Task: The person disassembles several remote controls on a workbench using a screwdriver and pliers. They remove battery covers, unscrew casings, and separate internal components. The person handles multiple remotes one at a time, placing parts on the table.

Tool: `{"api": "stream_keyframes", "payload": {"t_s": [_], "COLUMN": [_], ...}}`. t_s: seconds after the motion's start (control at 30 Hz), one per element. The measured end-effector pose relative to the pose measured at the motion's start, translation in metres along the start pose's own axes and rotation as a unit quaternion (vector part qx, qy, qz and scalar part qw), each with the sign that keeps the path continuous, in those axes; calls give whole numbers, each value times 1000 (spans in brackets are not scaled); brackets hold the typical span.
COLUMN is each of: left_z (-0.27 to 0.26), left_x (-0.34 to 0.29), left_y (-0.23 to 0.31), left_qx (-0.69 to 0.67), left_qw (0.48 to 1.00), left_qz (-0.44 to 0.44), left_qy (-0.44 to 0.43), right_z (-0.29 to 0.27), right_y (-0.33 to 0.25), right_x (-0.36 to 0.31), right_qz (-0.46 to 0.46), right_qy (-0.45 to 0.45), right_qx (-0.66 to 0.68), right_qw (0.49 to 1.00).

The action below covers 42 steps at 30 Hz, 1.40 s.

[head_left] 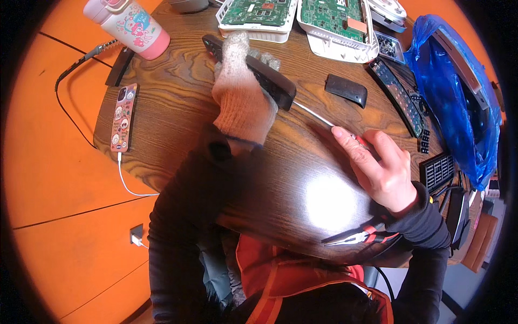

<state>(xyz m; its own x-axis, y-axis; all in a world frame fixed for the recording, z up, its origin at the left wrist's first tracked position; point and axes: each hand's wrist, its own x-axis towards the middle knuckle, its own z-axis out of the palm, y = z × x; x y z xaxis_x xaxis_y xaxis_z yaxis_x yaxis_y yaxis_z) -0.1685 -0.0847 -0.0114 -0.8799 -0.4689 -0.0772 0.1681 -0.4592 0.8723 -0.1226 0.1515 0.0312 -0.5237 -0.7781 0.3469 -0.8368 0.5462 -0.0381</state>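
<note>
In its knitted work glove, my left hand [243, 86] is wrapped round a long black remote control [273, 82], which lies slantwise above the wooden table. My bare right hand [380, 167] is closed on a screwdriver; a bit of its red handle shows by the fingers. The screwdriver's thin metal shaft [315, 114] reaches up and left to the near end of the remote, and its tip is at that end. A loose black cover piece [346, 90] lies to the right of the remote. Below my right wrist rest red-handled needle-nose pliers [356, 237].
White casings with green circuit boards [256, 12] stand at the back. On the right are an opened remote [396, 97], black keypad parts [437, 171] and a blue plastic bag [448, 102]. A pink bottle [132, 29] and a charging phone [124, 119] are on the left.
</note>
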Motion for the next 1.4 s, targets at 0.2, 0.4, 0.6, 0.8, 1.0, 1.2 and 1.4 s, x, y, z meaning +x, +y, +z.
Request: {"api": "stream_keyframes", "payload": {"t_s": [0.2, 0.4, 0.6, 0.8, 1.0, 1.2, 1.4], "left_z": [20, 50, 3, 10, 11, -8, -4], "left_x": [-7, -35, -2, 0, 0, 13, 12], "left_y": [8, 2, 36, 36, 29, 15, 14], "left_qx": [-86, -51, -275, -279, -278, -271, -262], "left_qw": [990, 994, 949, 950, 950, 946, 947], "left_qz": [-73, -64, -140, -138, -143, -139, -133], "left_qy": [86, 70, -63, -13, 23, -108, -126], "right_z": [3, 21, 15, 18, 20, 22, 24], "right_y": [-7, -2, 11, 10, 8, 7, 6], "right_x": [-2, 9, 14, 15, 15, 15, 13], "right_qz": [-10, 3, -57, -3, 5, 15, 15], "right_qy": [7, -22, 42, 153, 169, 142, 122], "right_qx": [-33, 89, 98, 193, 191, 186, 184], "right_qw": [999, 996, 993, 969, 967, 972, 975]}}
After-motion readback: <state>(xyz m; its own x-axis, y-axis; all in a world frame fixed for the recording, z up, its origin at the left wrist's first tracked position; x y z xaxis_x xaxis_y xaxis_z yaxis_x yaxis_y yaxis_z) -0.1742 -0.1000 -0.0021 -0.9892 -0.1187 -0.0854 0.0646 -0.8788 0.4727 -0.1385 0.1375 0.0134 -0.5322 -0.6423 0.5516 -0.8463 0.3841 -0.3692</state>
